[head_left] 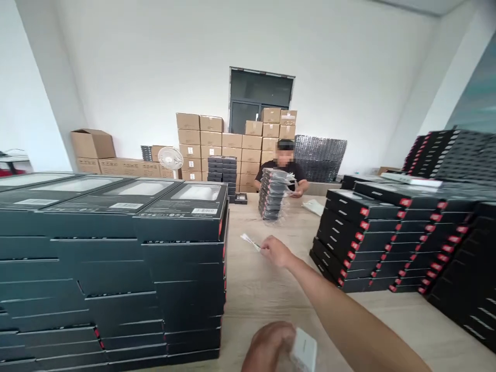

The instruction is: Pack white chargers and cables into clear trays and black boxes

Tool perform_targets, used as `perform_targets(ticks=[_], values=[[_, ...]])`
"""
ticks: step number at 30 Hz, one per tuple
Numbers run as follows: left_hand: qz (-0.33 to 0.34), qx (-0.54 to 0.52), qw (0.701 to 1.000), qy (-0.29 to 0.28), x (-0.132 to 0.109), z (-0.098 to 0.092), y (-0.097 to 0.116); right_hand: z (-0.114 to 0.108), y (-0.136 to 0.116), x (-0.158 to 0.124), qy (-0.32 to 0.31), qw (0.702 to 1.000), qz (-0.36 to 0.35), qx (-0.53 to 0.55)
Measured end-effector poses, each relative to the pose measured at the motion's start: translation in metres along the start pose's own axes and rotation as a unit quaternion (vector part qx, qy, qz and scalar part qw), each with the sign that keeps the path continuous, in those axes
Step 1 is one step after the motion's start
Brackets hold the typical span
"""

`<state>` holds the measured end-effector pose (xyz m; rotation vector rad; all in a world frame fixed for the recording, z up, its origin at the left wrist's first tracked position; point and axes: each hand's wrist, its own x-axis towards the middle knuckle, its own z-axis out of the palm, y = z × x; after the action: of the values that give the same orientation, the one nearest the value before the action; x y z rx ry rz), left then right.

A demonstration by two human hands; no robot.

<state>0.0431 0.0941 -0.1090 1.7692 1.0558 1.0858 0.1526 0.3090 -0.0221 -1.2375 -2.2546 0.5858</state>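
Observation:
My right hand (276, 251) reaches out over the middle of the wooden table. Its fingers are pinched on one end of a thin white strip (250, 241), whose far end fans out slightly; its kind is too small to make out. Low in the view, my left hand (269, 347) is blurred by motion and curled around a small white rectangular piece (305, 349) with faint print on it. To the left of both hands rises a block of stacked black boxes (186, 289) with clear windows on top.
More black boxes (349, 243) with red corners are piled at the right. Across the wooden table (248, 289) a person (284, 160) handles a plastic-wrapped box stack (271, 194). A clear plastic bag (313, 206) lies near them. Cartons (232, 142) and a fan (170, 159) stand behind.

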Motion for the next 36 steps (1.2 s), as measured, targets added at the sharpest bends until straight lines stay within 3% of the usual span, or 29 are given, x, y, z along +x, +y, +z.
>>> perform_targets(ticks=[3, 6, 8, 10, 15, 20, 25, 29, 33, 36], values=[[-0.052, -0.074, 0.990, 0.108, 0.002, -0.004, 0.019, -0.022, -0.003, -0.073, 0.055, 0.996, -0.003, 0.076], [-0.099, -0.128, 0.970, 0.179, 0.008, -0.011, 0.044, -0.017, -0.023, -0.133, 0.083, 0.975, -0.023, 0.207], [-0.087, -0.129, 0.974, 0.165, 0.015, -0.017, 0.062, -0.008, -0.041, -0.158, 0.053, 0.912, -0.031, 0.407], [-0.068, -0.125, 0.980, 0.140, 0.021, -0.022, 0.076, -0.003, -0.055, -0.171, 0.012, 0.856, -0.034, 0.515], [-0.072, -0.106, 0.986, 0.109, 0.025, -0.029, 0.090, -0.009, -0.059, -0.176, 0.031, 0.869, 0.008, 0.495], [-0.094, -0.117, 0.988, 0.041, 0.016, -0.029, 0.085, -0.008, -0.047, -0.176, 0.020, 0.840, 0.039, 0.541], [-0.163, -0.257, 0.952, 0.020, 0.008, -0.030, 0.082, -0.004, -0.047, -0.173, 0.081, 0.809, 0.037, 0.581], [-0.197, -0.341, 0.918, -0.044, 0.003, -0.027, 0.080, -0.004, -0.047, -0.172, 0.119, 0.805, 0.036, 0.580], [-0.167, -0.392, 0.905, -0.011, 0.004, -0.025, 0.080, -0.005, -0.047, -0.173, 0.121, 0.790, 0.051, 0.599], [-0.150, -0.414, 0.898, 0.015, 0.007, -0.025, 0.080, -0.006, -0.046, -0.173, 0.109, 0.801, 0.049, 0.587]])
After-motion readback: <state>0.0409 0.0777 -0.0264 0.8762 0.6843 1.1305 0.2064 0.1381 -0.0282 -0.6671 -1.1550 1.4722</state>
